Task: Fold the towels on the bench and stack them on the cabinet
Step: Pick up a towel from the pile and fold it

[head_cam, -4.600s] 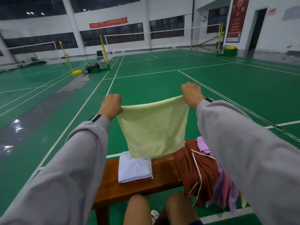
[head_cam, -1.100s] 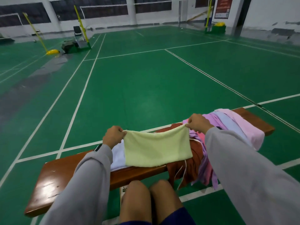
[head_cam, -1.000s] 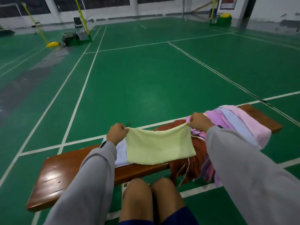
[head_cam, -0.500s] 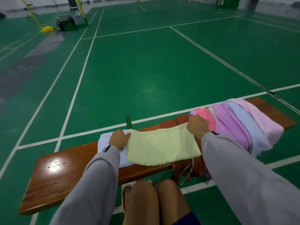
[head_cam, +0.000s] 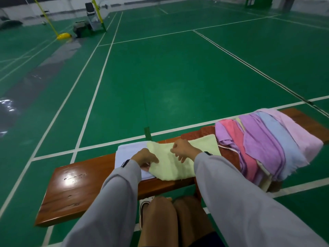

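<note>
A pale yellow towel [head_cam: 178,166] lies flat on the wooden bench [head_cam: 76,189], partly over a folded white towel [head_cam: 128,150]. My left hand [head_cam: 145,157] grips the yellow towel's left edge, thumb on top and fingertips tucked under it. My right hand [head_cam: 184,150] hovers over the towel's far middle, its fingers loosely curled and touching the cloth without pinching it. A heap of unfolded pink, purple and light blue towels [head_cam: 267,145] covers the bench's right end, on top of a brown towel [head_cam: 229,154]. No cabinet is in view.
My bare knees [head_cam: 174,220] are right in front of the bench, with a slipper [head_cam: 143,207] beside them. Beyond the bench stretches a green court floor [head_cam: 178,77] with white lines. Yellow net posts [head_cam: 62,35] and a chair [head_cam: 91,15] stand far back left.
The yellow towel went from held up by its top corners to flat on the bench. My right hand let go of the right corner and moved left to the middle. My left hand slid down the left edge.
</note>
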